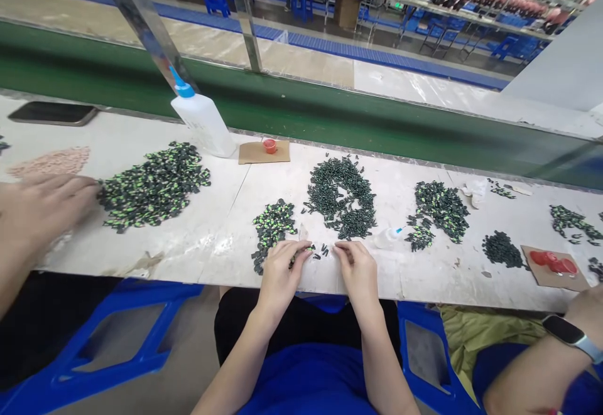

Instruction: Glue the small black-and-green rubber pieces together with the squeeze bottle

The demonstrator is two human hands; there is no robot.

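Both hands rest on the near edge of the white worktable (188,239). The left hand (281,270) has its fingers curled down, tips pinching at small dark pieces (323,251) that lie just in front of it; whether a piece is actually gripped cannot be told. The right hand (358,267) sits just beside it, fingers bent and tips pressed together on the table surface, close to the same pieces, which lie between the 2 hands.

Just left of the left hand's fingertips lies a small pile of green-and-black parts (272,226). Beyond both hands is a larger ring-shaped heap of dark green parts (343,196). Near the right hand's far side lies a small dropper bottle (389,237) on its side.

Well apart to the left, a co-worker's hand (40,211) touches another green-and-black heap (153,186), with a large white glue bottle (202,120) behind it. At far right, a wrist with a smartwatch (571,336) shows.
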